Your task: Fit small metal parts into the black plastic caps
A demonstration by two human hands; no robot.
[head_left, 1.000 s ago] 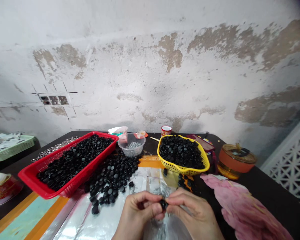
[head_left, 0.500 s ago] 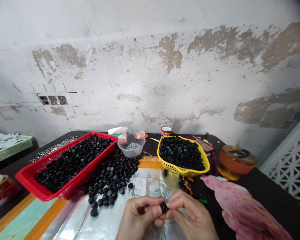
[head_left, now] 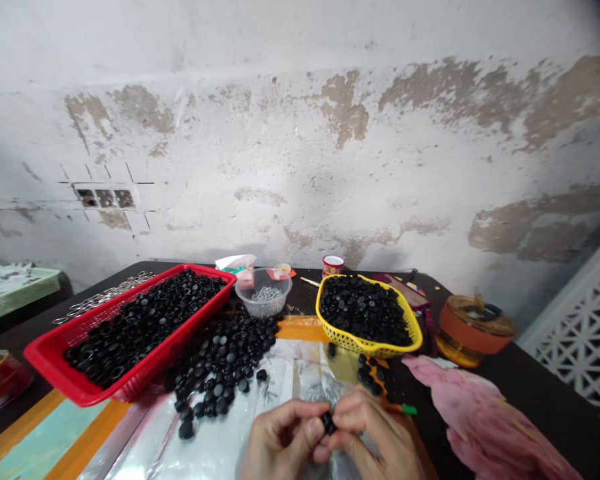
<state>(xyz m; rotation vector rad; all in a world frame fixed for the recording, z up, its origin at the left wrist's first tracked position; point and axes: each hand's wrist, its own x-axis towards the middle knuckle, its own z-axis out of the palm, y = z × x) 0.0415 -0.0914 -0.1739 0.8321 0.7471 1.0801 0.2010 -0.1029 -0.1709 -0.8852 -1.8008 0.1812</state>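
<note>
A small round black plastic part (head_left: 328, 423) is pinched between my two hands, low in the middle of the head view. My left hand (head_left: 286, 437) closes thumb and forefinger on its left side. From the right, the fingertips of my right hand (head_left: 375, 427) are closed on the same part. Beyond the hands, loose silvery pins (head_left: 325, 387) lie on the clear plastic sheet (head_left: 200, 447). Left of my hands spreads a heap of black caps (head_left: 220, 373). My fingers partly cover the held part, so its exact kind is unclear.
A red basket (head_left: 50, 363) of black parts stands left, a yellow basket (head_left: 370, 347) of black pieces right. Between them sits a clear bowl (head_left: 265, 307) with small metal pieces. A pink cloth (head_left: 480, 413) and an amber container (head_left: 473, 330) are at the right.
Both hands still pinch the black part, which has tilted and sits slightly lower. My right hand has shifted a little left. The view has moved slightly.
</note>
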